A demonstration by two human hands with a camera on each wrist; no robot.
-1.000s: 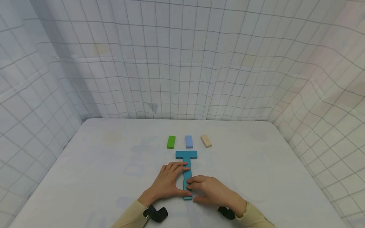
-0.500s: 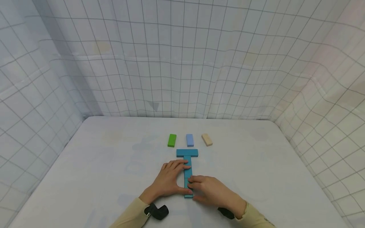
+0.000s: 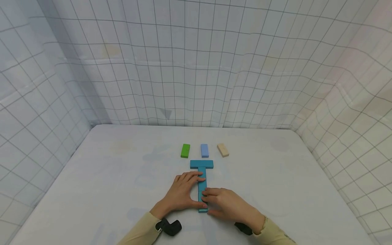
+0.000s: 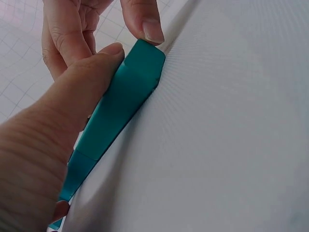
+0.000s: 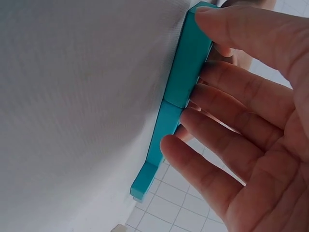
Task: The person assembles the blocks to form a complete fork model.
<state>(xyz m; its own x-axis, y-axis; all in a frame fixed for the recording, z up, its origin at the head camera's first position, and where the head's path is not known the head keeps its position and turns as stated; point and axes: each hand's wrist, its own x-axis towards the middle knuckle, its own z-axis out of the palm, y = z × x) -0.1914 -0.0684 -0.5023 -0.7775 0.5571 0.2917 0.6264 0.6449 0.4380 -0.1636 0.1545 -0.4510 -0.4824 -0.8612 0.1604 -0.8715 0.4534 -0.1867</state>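
Observation:
Teal blocks lie flat in a T shape in the head view: a crossbar block (image 3: 201,164) at the far end, then a far stem block (image 3: 202,185) and a near stem block (image 3: 203,210) end to end. My left hand (image 3: 182,194) spreads along the stem's left side; its thumb rests on the near block, and its fingertips touch the far block. My right hand (image 3: 226,204) is on the right, its fingertips touching the near block's edge. In the right wrist view, the thumb (image 5: 217,21) touches that block's near end, and the other fingers extend fairly straight. Hands partly hide the stem.
Beyond the crossbar lie a green block (image 3: 185,150), a light blue block (image 3: 205,150) and a beige block (image 3: 223,150), the last turned at an angle. A white tabletop (image 3: 92,190) carries everything. Gridded curtains (image 3: 196,68) surround the back and sides.
The near stem block has shifted slightly, and its joint with the far stem block now looks more even. Both hands stay almost in place; the view has tilted a little.

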